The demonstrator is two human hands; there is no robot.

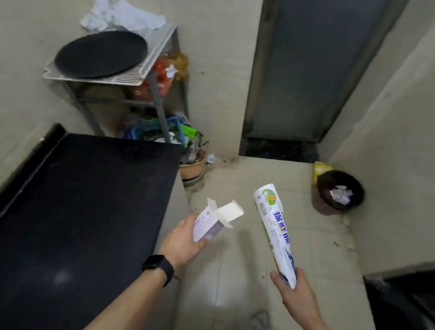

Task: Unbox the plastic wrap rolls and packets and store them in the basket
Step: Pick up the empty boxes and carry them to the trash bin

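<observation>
My left hand (182, 243) grips a white and purple cardboard box (212, 223) by its lower end; the box's top flaps stand open and point away from me. My right hand (296, 294) holds a white plastic wrap roll (275, 231) by its near end, with blue lettering along its wrapper and the far end tilted up and to the left. Both are held above the tiled floor, apart from each other. A blue basket (145, 132) sits low in the rack by the wall, partly hidden by the rack's leg.
A black countertop (71, 204) fills the left. Behind it stands a wire rack (129, 78) bearing a round black pan and crumpled plastic. A dark waste bin (339, 192) with paper inside stands at the right by the wall. A grey door (314, 68) is ahead.
</observation>
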